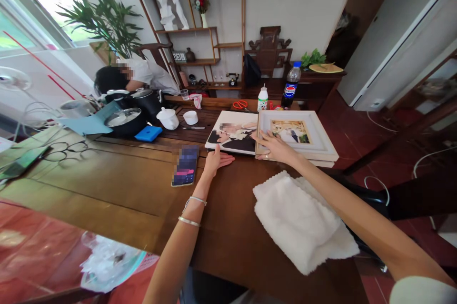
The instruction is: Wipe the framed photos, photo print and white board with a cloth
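Observation:
A photo album [238,139] with a couple's picture on its cover lies flat on the wooden table. Against its right side rests a white picture frame [323,135] holding a smaller photo, stacked on something pale. My left hand [216,162] is at the album's front edge, fingers stretched out and thumb raised. Spread over the seam between album and frame, my right hand [276,147] touches the frame's left edge; a ring shows on one finger. A fluffy white cloth [300,220] lies below my right forearm. A smartphone [185,166] with a lit screen is left of my left hand.
A cola bottle [292,86], a small white bottle [263,99] and orange-handled scissors [240,105] stand or lie behind the album. Farther left are a white teapot [167,118], a cup [190,117] and a dark pot [124,122]. Another person [139,77] leans at the far side.

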Motion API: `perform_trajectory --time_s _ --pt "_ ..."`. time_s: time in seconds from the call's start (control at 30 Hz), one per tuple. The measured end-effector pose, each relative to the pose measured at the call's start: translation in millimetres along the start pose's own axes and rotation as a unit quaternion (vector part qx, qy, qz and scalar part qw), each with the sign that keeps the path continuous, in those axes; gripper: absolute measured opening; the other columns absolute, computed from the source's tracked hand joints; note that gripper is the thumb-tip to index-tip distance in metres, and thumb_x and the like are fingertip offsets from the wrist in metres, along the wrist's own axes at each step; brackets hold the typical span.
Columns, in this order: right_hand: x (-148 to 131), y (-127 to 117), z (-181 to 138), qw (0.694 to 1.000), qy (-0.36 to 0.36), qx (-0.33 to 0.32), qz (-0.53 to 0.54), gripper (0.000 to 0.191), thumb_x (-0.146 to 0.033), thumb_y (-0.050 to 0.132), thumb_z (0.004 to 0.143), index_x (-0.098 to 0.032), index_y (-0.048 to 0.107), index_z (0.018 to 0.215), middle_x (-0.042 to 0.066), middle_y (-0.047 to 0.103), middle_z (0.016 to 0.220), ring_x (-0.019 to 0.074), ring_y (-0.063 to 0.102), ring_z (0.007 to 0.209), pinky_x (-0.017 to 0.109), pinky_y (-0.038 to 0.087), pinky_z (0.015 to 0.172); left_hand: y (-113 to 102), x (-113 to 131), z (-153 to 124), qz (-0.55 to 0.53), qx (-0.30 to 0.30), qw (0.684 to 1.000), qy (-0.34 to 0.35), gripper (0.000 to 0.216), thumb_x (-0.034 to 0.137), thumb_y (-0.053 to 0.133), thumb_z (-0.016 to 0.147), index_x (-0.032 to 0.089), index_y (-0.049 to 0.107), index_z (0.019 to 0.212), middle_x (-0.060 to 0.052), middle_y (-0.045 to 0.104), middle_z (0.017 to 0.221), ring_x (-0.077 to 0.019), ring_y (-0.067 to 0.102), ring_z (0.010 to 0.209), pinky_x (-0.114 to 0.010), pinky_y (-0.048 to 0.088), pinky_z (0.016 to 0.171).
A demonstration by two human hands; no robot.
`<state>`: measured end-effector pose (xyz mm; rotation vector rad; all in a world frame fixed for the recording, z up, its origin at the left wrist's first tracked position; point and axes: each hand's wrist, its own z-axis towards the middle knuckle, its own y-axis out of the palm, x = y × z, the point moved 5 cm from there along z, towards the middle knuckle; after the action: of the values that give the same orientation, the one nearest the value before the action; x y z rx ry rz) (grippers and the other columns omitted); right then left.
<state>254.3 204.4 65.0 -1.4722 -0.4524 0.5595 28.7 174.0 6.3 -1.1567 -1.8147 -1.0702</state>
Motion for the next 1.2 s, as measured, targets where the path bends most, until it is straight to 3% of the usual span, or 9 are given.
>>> perform_trajectory --time_s 0.3,0.43,0.57,0.67,0.73,0.8,0.97,1.1,1.2 --pt "-7 -7 -9 0.999 0.026 0.005 0.025 0.085 -0.048 0.063 0.079 -0.026 0.017 0.147 0.016 0.020 0.152 0.0384 0.021 0.136 0.055 0.029 0.102 1 -2 3 -0.028 0.012 0.999 -0.019 0.050 0.045 0.046 0.090 -0.003 0.061 0.097 -0.022 0.069 0.064 -0.0273 0.071 0.063 -0.038 0.057 0.073" --pt "2 -39 -49 0.992 0.034 0.114 0.048 0.067 -0.050 0.051 0.086 -0.027 0.027 0.144 0.008 0.032 0.148 0.0293 0.028 0.135 0.051 0.022 0.108 -2 2 -4 0.040 -0.004 0.999 -0.019 0.053 0.052 0.043 0.088 0.004 0.064 0.083 -0.020 0.069 0.061 -0.0252 0.070 0.058 -0.031 0.057 0.060" --pt "60 -66 -114 0.950 0.201 0.233 0.050 0.041 -0.039 0.041 0.090 -0.026 0.052 0.127 0.005 0.057 0.129 0.0257 0.050 0.120 0.043 0.035 0.102 7 20 -24 0.291 -0.032 0.956 0.030 0.053 0.054 0.046 0.085 0.014 0.059 0.053 -0.014 0.064 0.047 -0.0177 0.061 0.038 -0.022 0.044 0.039" --pt "113 -70 -153 0.894 0.355 0.270 0.052 0.041 -0.038 0.044 0.087 -0.021 0.053 0.123 0.008 0.068 0.106 0.0268 0.061 0.102 0.041 0.045 0.088 43 44 -31 0.384 -0.073 0.908 0.150 0.048 0.052 0.052 0.082 0.016 0.058 0.050 -0.008 0.062 0.044 -0.0149 0.056 0.035 -0.023 0.043 0.043" --pt "138 -67 -160 0.876 0.411 0.246 0.063 0.044 -0.042 0.048 0.084 -0.017 0.055 0.120 0.009 0.071 0.092 0.0287 0.063 0.094 0.042 0.047 0.082 73 58 -26 0.447 -0.052 0.864 0.224 0.043 0.047 0.056 0.079 0.018 0.055 0.048 -0.007 0.062 0.046 -0.0187 0.061 0.046 -0.026 0.046 0.053" --pt "153 -61 -156 0.872 0.446 0.189 0.072 0.045 -0.048 0.048 0.083 -0.016 0.062 0.110 0.012 0.070 0.088 0.0314 0.064 0.091 0.044 0.048 0.077 102 65 -11 0.497 -0.009 0.830 0.252 0.044 0.044 0.064 0.072 0.019 0.048 0.040 -0.009 0.060 0.046 -0.0278 0.067 0.072 -0.030 0.048 0.068" --pt "158 -48 -131 0.891 0.447 0.066 0.049 0.047 -0.055 0.043 0.083 -0.018 0.069 0.095 0.018 0.067 0.097 0.0336 0.063 0.093 0.043 0.049 0.070 149 60 34 0.501 0.001 0.841 0.205 0.041 0.033 0.076 0.058 0.020 0.042 0.039 -0.017 0.067 0.066 -0.0421 0.052 0.115 -0.043 0.039 0.093" --pt "160 -41 -123 0.900 0.433 0.042 0.034 0.041 -0.047 0.047 0.083 -0.015 0.067 0.098 0.020 0.066 0.099 0.0340 0.064 0.091 0.044 0.050 0.069 164 56 48 0.498 -0.001 0.839 0.218 0.037 0.030 0.079 0.054 0.018 0.046 0.043 -0.019 0.068 0.079 -0.0454 0.047 0.119 -0.053 0.030 0.101" --pt "158 -37 -119 0.909 0.416 0.028 0.020 0.040 -0.041 0.045 0.086 -0.010 0.064 0.103 0.025 0.065 0.103 0.0362 0.063 0.094 0.046 0.049 0.073 168 56 49 0.496 0.003 0.838 0.227 0.031 0.030 0.073 0.062 0.018 0.049 0.046 -0.020 0.068 0.085 -0.0430 0.044 0.123 -0.052 0.029 0.104"
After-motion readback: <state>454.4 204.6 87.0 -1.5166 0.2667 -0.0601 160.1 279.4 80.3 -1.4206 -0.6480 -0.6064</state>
